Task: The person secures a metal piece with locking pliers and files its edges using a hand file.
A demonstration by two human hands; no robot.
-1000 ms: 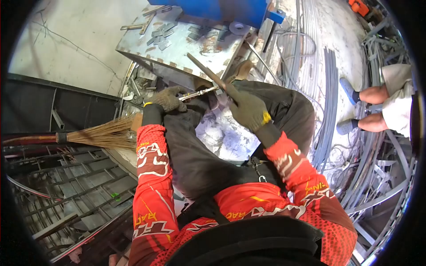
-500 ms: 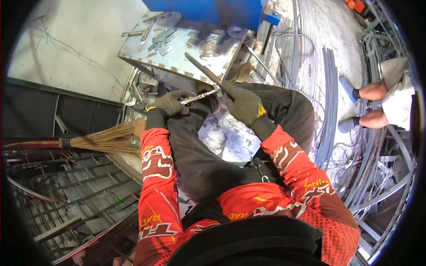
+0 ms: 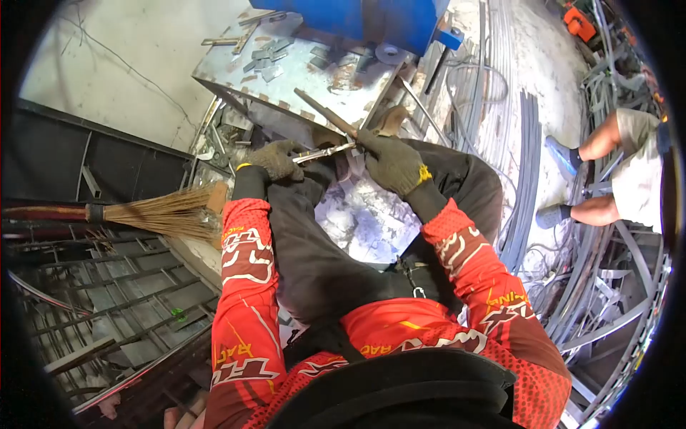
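Note:
My left hand [image 3: 275,160], in a dark knitted glove, is closed around the handles of silver locking pliers [image 3: 325,153]. The jaws point right, reaching close to my right hand; what they grip is too small to tell. My right hand [image 3: 393,163], gloved too, is wrapped around a long brown bar [image 3: 325,112] that slants up and left toward a worktable. Its lower end is hidden by the glove. Both hands are above the gap between my bent legs.
Ahead, a metal worktable [image 3: 286,79] carries small steel plates [image 3: 271,53] and a blue machine [image 3: 364,21]. A straw broom [image 3: 164,212] lies left. Steel strips [image 3: 525,171] lie on the right floor, near another person's feet [image 3: 561,154] and piled scrap metal [image 3: 607,293].
The camera view has tilted slightly. My hands keep hold of the pliers and bar in nearly the same pose. The other person's legs have shifted a little.

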